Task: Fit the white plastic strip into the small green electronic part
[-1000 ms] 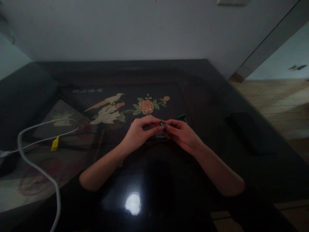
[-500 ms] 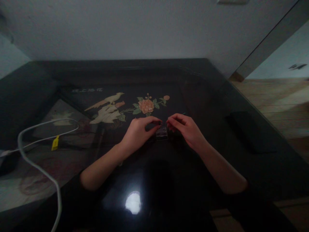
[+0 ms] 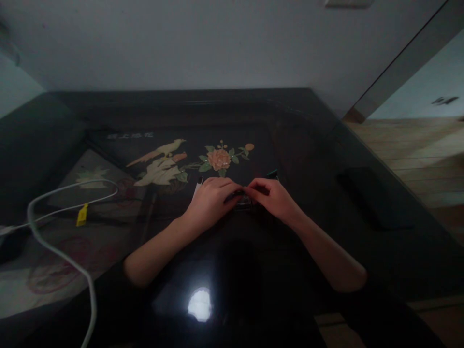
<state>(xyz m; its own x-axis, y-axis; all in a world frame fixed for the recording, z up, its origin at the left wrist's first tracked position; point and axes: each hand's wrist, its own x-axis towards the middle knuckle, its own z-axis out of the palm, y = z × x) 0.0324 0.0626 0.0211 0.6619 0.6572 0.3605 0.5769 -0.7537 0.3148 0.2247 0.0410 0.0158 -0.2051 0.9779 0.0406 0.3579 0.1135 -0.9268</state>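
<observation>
My left hand (image 3: 213, 199) and my right hand (image 3: 268, 195) meet fingertip to fingertip over the dark tabletop. Both are closed in a pinch, and what lies between the fingers is too small and dark to name. Just beneath them sits a small clear case (image 3: 243, 207), mostly covered by the fingers. A white thing with a dark tip (image 3: 198, 184) shows behind my left hand. Past my right hand, a dark item with a greenish edge (image 3: 272, 173) is partly hidden.
A glossy black table (image 3: 297, 140) carries an inlaid bird-and-flower picture (image 3: 219, 159). A white cable (image 3: 65, 261) with a yellow tag (image 3: 82, 215) loops at the left. A flat black object (image 3: 375, 198) lies at the right, near the table's edge. A wall (image 3: 174, 43) stands behind.
My hands have come together from a small gap, now covering more of the clear case. The white thing behind my left hand and the dark item by my right show more.
</observation>
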